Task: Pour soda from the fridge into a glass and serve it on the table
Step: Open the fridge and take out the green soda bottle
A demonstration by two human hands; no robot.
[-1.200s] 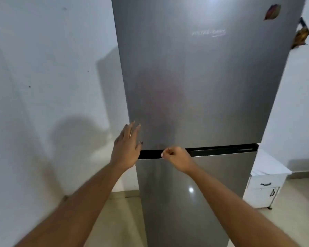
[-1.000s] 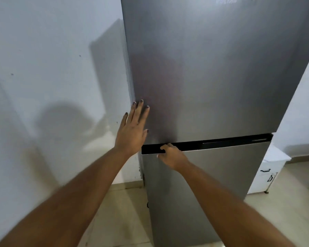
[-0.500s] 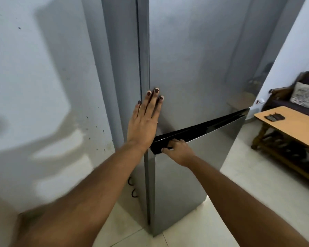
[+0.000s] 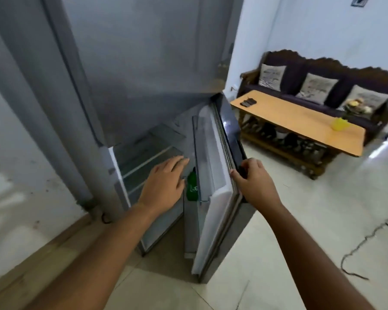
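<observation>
I get soft, dim light w/ a cool cast; the right of the room is brighter. Glare spot on the door (image 4: pixel 227 128) edge and pale sheen on the floor (image 4: pixel 300 215). Fridge (image 4: pixel 130 63) front is murky and smeared. Motion blur on the left forearm, wall (image 4: pixel 14 175) bottom-left. Wide-angle bend at the edges; sofa (image 4: pixel 323 86) soft.

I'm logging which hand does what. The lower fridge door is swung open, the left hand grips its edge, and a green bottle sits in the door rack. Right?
Not quite: the head view shows the right hand with its grip on the edge of the lower fridge door. The left hand reaches, fingers spread, toward the green bottle in the door rack. The rest stands.
</observation>
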